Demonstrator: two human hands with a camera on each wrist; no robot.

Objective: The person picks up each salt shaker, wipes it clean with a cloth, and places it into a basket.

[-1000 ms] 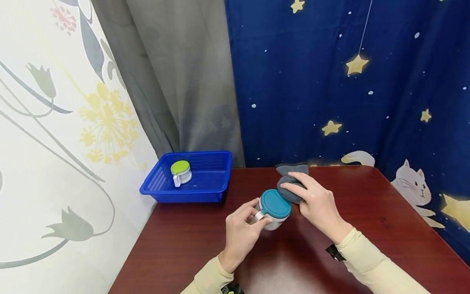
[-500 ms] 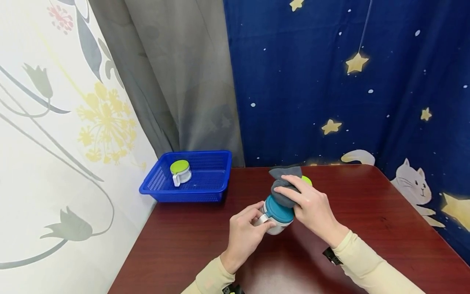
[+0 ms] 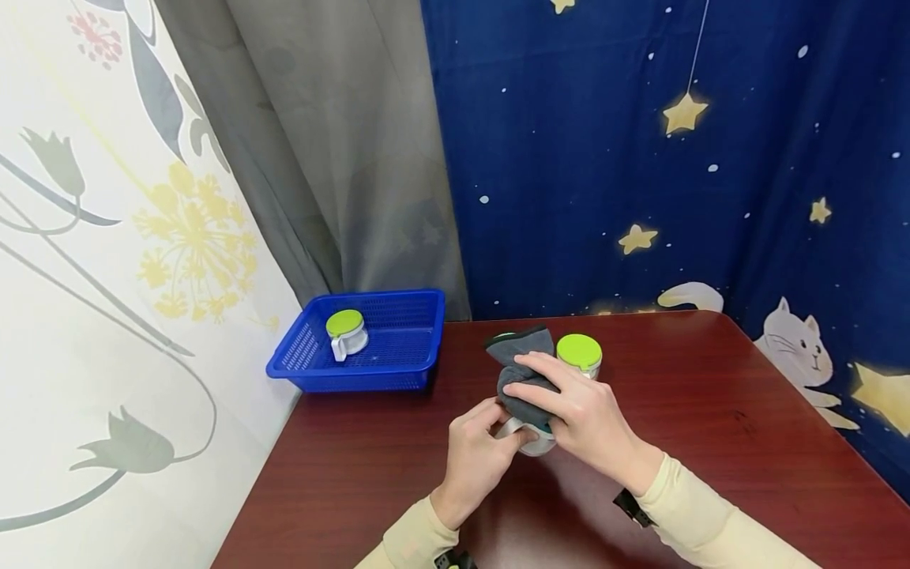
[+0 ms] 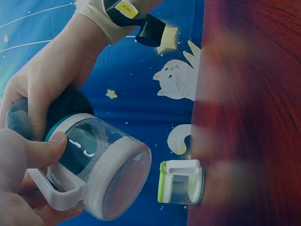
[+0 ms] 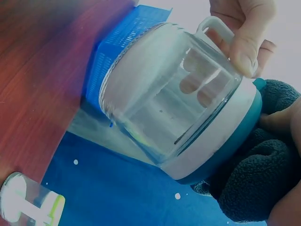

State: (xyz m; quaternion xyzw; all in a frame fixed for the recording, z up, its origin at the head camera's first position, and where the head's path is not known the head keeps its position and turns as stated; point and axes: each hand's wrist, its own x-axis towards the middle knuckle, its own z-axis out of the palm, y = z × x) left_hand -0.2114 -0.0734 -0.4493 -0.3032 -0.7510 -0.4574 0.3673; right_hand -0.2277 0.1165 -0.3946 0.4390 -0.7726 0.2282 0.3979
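Note:
My left hand (image 3: 478,458) holds a clear glass jar (image 5: 160,94) by its white handle (image 4: 63,195), thumb up near the lid. The jar has a white collar and a teal lid (image 5: 242,136), and is tilted. My right hand (image 3: 593,415) grips a bunched dark grey cloth (image 3: 524,387) and presses it over the lid. From above, the cloth hides nearly the whole lid, leaving the lower jar visible. In the right wrist view the cloth's fuzzy folds lie against the lid's top.
A similar jar with a lime-green lid (image 3: 579,352) stands on the dark red table (image 3: 682,411), just beyond my right hand. A blue mesh basket (image 3: 387,379) at the back left holds another green-lidded jar (image 3: 348,336). A bit of green shows behind the cloth.
The cloth and right hand have moved left and slightly down, from the lid's edge to across its top. The green-lidded jar on the table has come into view behind the right hand.

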